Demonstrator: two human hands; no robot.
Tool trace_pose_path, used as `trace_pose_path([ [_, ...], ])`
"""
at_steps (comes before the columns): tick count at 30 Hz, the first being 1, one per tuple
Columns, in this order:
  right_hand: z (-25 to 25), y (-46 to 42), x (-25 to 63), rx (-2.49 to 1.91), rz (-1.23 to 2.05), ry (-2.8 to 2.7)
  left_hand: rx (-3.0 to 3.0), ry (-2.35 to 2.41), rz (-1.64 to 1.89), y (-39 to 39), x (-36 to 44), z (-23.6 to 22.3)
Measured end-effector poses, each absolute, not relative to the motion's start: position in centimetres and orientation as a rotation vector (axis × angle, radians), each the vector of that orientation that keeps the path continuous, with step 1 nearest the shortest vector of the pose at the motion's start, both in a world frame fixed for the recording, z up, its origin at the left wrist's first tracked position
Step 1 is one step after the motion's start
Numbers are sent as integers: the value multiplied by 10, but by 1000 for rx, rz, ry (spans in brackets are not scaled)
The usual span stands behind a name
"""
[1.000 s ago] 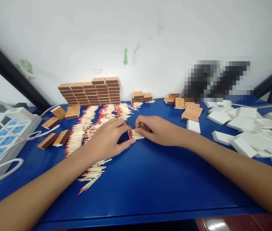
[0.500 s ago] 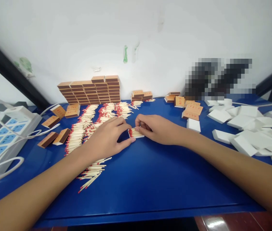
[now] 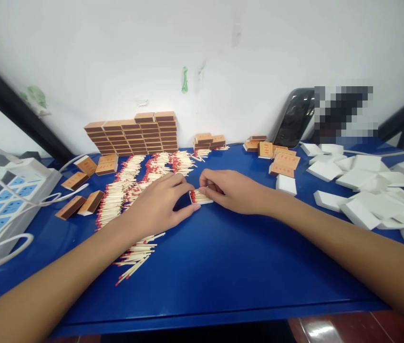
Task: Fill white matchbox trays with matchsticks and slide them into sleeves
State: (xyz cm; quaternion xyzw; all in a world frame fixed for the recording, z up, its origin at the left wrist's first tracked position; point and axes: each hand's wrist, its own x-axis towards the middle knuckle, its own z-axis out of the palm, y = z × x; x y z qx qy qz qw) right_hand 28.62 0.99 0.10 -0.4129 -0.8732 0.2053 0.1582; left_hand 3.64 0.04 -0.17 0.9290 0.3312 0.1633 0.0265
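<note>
Front-right of the matchbox stack (image 3: 133,139), the left hand (image 3: 164,199) grips a match-filled tray (image 3: 207,202), likely light, crushable and best held by its sides, as the right hand (image 3: 228,189) bunches narrowly over it.

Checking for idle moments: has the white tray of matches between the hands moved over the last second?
No; against the stacked matchboxes, the white tray shows no clear shift in any direction; the whole view drifts slightly.

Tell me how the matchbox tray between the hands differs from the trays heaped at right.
The matchbox tray shows red-tipped matches inside; the heaped trays show none. The matchbox tray lies between left hand and right hand; the heaped trays lie jumbled together. Both look white.
</note>
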Motion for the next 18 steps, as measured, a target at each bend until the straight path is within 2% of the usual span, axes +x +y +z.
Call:
trace_pose_path([
  [18, -1, 10, 286, -1167, 560, -2503, 2872, 1029, 489, -2, 36, -1],
])
